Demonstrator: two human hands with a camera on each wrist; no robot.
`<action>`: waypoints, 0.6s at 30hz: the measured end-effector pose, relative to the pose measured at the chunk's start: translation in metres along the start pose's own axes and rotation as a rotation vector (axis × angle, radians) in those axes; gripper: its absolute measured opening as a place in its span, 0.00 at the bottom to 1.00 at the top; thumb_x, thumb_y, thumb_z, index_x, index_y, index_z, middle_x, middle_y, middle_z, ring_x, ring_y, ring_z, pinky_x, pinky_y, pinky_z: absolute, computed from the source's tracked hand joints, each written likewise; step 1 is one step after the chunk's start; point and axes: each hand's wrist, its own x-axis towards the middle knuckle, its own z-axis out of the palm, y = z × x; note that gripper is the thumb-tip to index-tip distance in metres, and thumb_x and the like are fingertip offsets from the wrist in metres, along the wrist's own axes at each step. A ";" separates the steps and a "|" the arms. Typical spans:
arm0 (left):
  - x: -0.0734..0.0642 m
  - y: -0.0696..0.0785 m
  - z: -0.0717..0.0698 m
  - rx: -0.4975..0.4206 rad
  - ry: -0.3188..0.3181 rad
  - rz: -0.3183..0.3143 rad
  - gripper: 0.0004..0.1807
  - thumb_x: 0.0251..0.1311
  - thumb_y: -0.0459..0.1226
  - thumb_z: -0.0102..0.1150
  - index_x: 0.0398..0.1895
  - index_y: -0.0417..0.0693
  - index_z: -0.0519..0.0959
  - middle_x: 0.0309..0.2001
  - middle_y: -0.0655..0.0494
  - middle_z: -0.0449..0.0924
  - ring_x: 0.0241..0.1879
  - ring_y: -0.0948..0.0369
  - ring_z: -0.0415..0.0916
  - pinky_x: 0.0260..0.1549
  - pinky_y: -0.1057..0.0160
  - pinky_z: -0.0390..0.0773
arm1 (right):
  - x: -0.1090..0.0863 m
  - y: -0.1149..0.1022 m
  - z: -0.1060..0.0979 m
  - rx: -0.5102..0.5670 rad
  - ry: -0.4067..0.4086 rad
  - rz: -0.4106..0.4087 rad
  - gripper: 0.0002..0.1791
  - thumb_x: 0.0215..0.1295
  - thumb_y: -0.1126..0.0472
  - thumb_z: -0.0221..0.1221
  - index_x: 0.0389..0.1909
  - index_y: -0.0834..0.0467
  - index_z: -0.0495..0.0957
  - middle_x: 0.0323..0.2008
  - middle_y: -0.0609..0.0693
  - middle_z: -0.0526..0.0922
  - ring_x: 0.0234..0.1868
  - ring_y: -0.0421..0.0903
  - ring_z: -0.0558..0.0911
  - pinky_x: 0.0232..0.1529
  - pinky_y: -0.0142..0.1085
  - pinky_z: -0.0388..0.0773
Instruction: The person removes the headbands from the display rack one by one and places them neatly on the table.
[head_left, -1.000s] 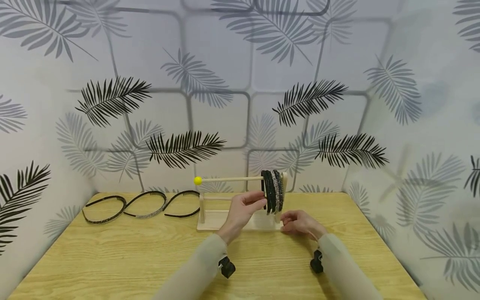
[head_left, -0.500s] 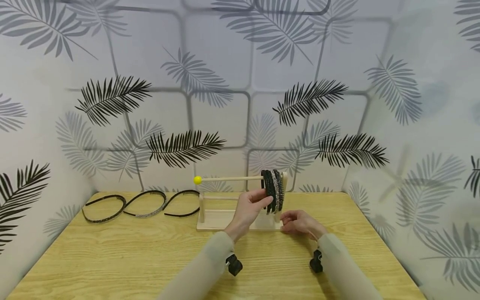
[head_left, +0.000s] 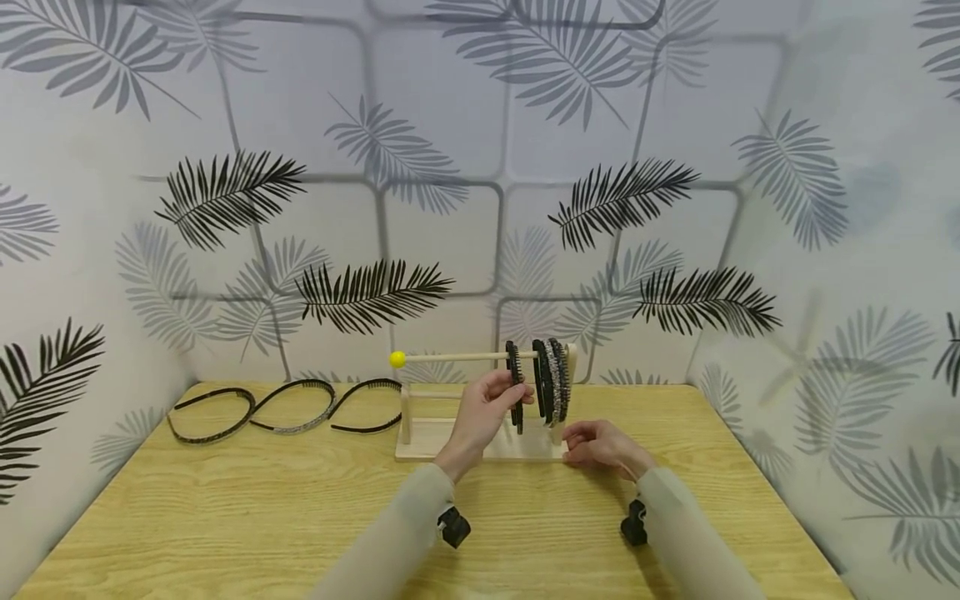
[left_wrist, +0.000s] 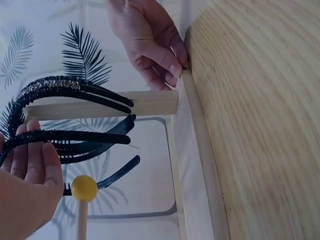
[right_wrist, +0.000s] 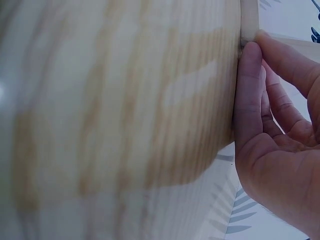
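My left hand [head_left: 480, 419] pinches a black headband [head_left: 513, 360] that hangs over the upper rod of a wooden headband stand [head_left: 435, 451]. This headband stands a little apart, left of several dark and glittery headbands [head_left: 554, 379] bunched at the rod's right end. In the left wrist view, the held headband [left_wrist: 95, 137] passes across the fingers, its free end pointing towards the stand's base. My right hand [head_left: 602, 445] holds the right end of the base between thumb and fingers. The right wrist view shows its fingertips against the base's corner [right_wrist: 249, 37].
A yellow ball [head_left: 397, 359] caps the rod's left end. Left of the stand, three headbands lie in a row on the wood-grain table [head_left: 247, 508]: a dark one [head_left: 210, 441], one with silvery sparkle [head_left: 296, 429] and a black one [head_left: 358, 430]. Leaf-patterned walls stand behind and beside.
My left hand reached right to the bunched headbands, then drew one black headband left along the rod, opening a gap. The right hand has stayed at the base's end.
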 end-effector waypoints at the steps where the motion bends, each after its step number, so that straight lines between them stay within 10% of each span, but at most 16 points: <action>1: 0.000 0.001 -0.001 0.000 -0.002 0.007 0.12 0.69 0.35 0.56 0.50 0.38 0.78 0.45 0.39 0.85 0.43 0.50 0.84 0.54 0.55 0.78 | 0.000 0.000 0.000 0.002 0.000 0.000 0.20 0.57 0.72 0.65 0.51 0.67 0.76 0.36 0.50 0.79 0.35 0.41 0.77 0.37 0.30 0.78; 18: -0.009 0.005 -0.030 0.027 -0.062 0.019 0.13 0.76 0.36 0.45 0.58 0.42 0.69 0.49 0.41 0.81 0.34 0.60 0.82 0.50 0.59 0.80 | -0.002 0.001 0.000 0.004 -0.005 -0.015 0.20 0.58 0.72 0.65 0.52 0.68 0.76 0.37 0.51 0.79 0.36 0.41 0.77 0.38 0.31 0.79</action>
